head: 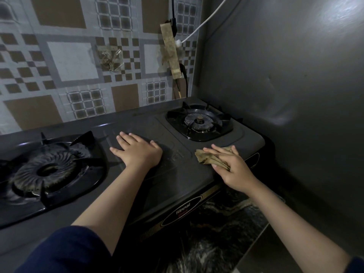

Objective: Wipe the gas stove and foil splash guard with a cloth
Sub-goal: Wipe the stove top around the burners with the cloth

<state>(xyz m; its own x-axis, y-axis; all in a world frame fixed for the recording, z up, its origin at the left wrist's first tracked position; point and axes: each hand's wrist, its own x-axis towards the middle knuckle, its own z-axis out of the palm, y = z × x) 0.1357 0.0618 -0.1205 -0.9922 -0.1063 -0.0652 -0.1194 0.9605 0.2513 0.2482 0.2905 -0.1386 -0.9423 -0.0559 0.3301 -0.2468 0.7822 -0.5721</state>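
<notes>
Our right hand (233, 168) presses a folded cloth (208, 157) with fingers extended onto the gas stove (177, 180), near its front right burner (199, 122), while our left hand (137, 151) rests flat, holding nothing.

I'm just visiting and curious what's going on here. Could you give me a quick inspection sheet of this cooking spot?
Surface: dark stove top, two burners, left and right.
Job's things: crumpled cloth on the stove's right front; grey splash guard at the right.
Clutter: old tape on the wall.
Hands: left hand flat on the stove; right hand presses the cloth.
Cables: white cable and black cable at a taped strip.
Surroundings: patterned wall.
</notes>
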